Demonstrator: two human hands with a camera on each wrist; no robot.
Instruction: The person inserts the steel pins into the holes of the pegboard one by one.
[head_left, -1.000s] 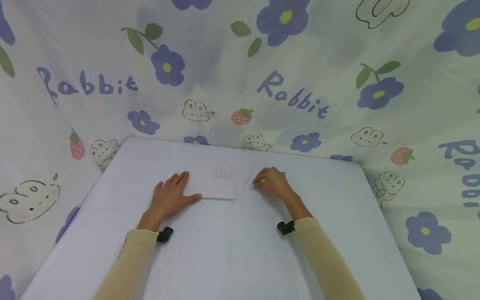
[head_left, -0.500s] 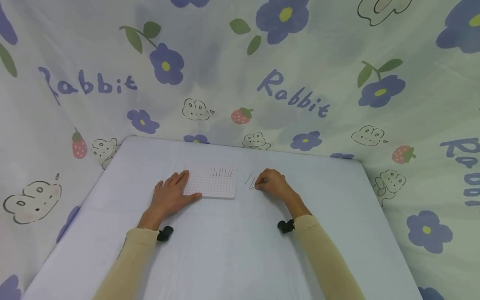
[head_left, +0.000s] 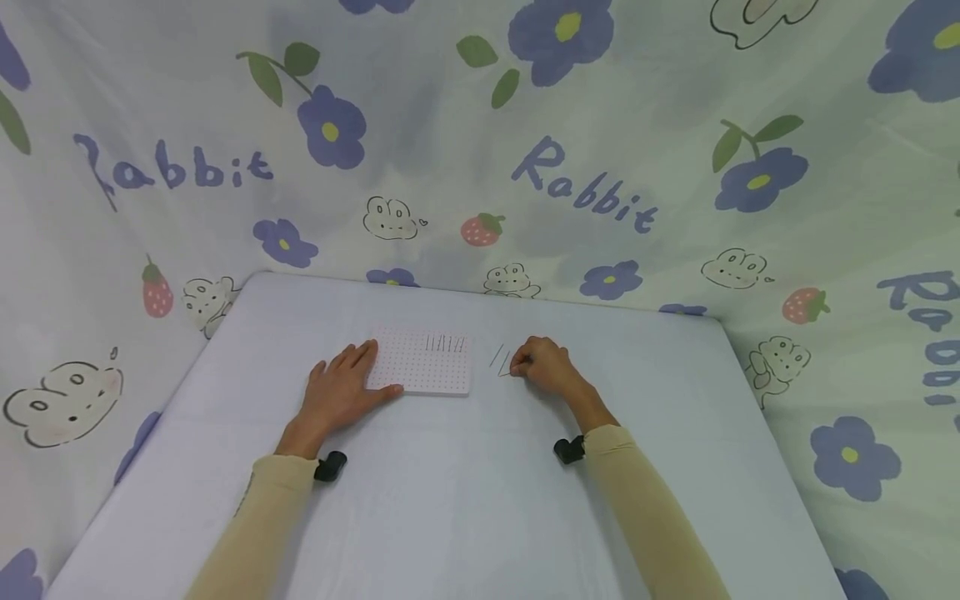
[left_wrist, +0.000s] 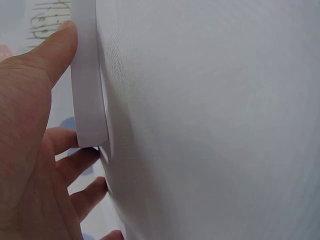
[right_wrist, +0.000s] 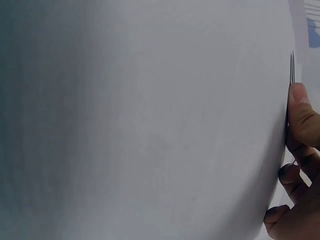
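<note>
A white board with a grid of small holes [head_left: 420, 372] lies on the table, and several thin dark sticks [head_left: 446, 343] stand at its far right corner. My left hand [head_left: 339, 398] rests spread against its left end, the thumb at the near edge. In the left wrist view the thumb meets the board's side wall [left_wrist: 87, 80] and the fingers reach past its end. To the right, my right hand [head_left: 546, 367] has its fingers bent low over the table, pinching a thin stick. Thin dark sticks [right_wrist: 292, 67] show beyond the thumb in the right wrist view; the index fingertip is hidden.
A loose thin stick [head_left: 497, 356] lies between the board and my right hand. The white-covered table [head_left: 465, 500] ends at a far edge, behind which hangs a cloth [head_left: 420, 150] printed with flowers and rabbits. A black device [head_left: 330, 467] sits on each wrist.
My right hand has shifted slightly to the right, its fingers staying low at the sticks. The left hand and the board have kept their places.
</note>
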